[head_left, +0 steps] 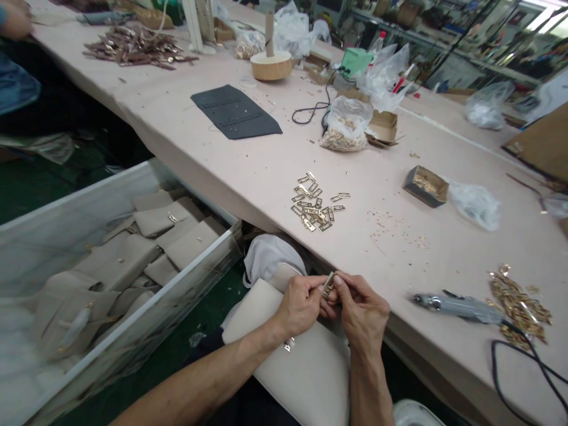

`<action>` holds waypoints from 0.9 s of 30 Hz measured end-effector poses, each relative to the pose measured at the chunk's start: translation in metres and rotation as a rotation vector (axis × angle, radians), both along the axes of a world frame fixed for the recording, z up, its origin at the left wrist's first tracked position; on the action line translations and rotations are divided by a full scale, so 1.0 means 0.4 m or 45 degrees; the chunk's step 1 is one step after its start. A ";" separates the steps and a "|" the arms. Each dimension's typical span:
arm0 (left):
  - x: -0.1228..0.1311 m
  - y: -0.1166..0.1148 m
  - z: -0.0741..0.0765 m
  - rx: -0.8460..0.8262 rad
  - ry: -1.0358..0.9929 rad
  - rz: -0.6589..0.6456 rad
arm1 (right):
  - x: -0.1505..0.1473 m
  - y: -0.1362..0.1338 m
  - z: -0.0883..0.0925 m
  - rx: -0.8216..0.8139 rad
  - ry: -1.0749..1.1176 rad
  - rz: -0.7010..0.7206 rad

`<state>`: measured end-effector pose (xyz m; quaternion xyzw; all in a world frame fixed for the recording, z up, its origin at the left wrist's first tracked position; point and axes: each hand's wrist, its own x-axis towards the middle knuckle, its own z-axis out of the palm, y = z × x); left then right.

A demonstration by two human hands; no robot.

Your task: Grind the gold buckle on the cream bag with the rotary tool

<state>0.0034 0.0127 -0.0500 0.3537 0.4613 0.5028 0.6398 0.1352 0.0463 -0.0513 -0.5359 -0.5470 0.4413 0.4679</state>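
A cream handbag [310, 370] rests across my lap, with a small shiny metal fitting [289, 344] on its front. Above it, my left hand [302, 305] and my right hand [364, 307] meet near the table edge. Both are closed, pinching a short beige strap end [328, 283] with a small gold-coloured metal piece on it. My fingers cover much of this part. On the table just beyond lies a loose pile of gold-coloured rectangular metal plates [313, 207].
A white bin [195, 263] with several beige bags stands at left. An electric screwdriver [461, 306] lies at right beside gold-coloured hardware [517, 302]. Small parts fill a box [426, 186] and a plastic bag [346, 127]. A dark sheet [235, 112] lies farther back. Another person's arm [15, 21] shows top left.
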 end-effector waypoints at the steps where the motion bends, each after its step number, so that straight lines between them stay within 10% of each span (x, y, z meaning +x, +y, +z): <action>1: -0.001 -0.001 0.001 -0.001 0.008 0.005 | -0.002 -0.001 0.001 0.002 0.012 -0.002; 27: 0.009 -0.011 -0.004 -0.019 -0.021 0.035 | 0.012 -0.004 0.004 0.096 -0.133 0.065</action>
